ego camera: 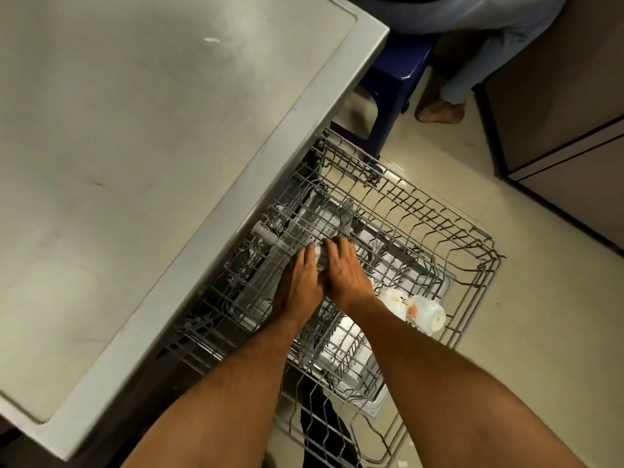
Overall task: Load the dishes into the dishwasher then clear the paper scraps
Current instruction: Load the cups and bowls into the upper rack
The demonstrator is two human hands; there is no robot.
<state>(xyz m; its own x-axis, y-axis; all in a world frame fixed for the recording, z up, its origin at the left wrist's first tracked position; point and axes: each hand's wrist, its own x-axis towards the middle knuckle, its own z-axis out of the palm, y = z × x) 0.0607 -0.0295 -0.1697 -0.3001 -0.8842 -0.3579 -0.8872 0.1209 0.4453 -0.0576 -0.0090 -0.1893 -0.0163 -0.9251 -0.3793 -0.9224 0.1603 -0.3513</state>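
Note:
The grey wire dishwasher rack (472,251) is pulled out over the floor from under the steel counter. Both my hands reach into its middle. My left hand (299,282) and my right hand (344,271) close together around a small white cup (320,256), of which only a sliver shows between the fingers. Two white cups with orange prints lie in the rack to the right: one (393,298) close to my right wrist, the other (427,314) on its side beside it.
The steel counter top (135,163) fills the left, its edge running right above the rack. A blue plastic stool (395,82) and a seated person's bare foot (439,113) are beyond the rack. A brown cabinet (574,130) stands at right; tiled floor lies between.

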